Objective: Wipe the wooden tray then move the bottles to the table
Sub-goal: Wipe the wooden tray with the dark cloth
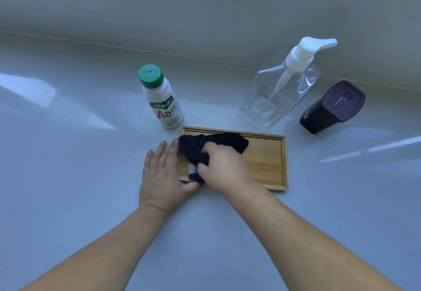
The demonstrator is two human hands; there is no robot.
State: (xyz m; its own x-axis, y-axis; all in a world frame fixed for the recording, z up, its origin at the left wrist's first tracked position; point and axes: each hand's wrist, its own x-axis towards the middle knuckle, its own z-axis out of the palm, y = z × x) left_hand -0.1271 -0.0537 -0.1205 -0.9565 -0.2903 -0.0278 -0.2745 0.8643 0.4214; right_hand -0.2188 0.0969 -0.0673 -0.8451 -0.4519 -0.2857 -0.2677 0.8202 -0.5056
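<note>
A shallow wooden tray [267, 160] lies on the pale table in front of me. My right hand [224, 165] grips a black cloth [211, 146] and presses it on the tray's left half. My left hand [163, 172] lies flat against the tray's left edge, fingers spread, thumb at the tray's near left corner. A white bottle with a green cap [163, 99] stands on the table just behind the tray's left corner. A clear pump bottle [284, 87] stands behind the tray's right part. A dark purple container [330, 108] stands to its right.
The pale table [79, 154] meets a wall [205, 12] along a seam behind the bottles. Bright light patches lie on the table at the left and right.
</note>
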